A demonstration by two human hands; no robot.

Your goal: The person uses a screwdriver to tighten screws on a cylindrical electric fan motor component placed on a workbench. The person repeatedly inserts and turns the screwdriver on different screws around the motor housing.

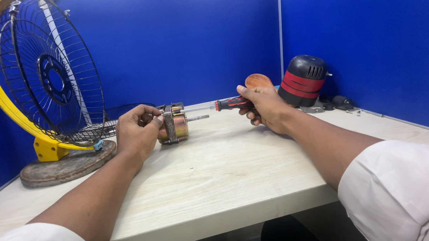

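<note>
Motor [174,123] against left hand [136,131] fingers, screwdriver [213,106] in right hand [263,107].

Small parts [356,111] by wall too tiny to identify.

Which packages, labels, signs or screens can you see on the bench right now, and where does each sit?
None in view: no package, label, sign or screen.
On the table are only bare parts: the left hand holds a fan motor, the right hand a red-and-black screwdriver.
A black-and-red motor housing stands behind, and a wire fan guard on a yellow frame at far left.
</note>
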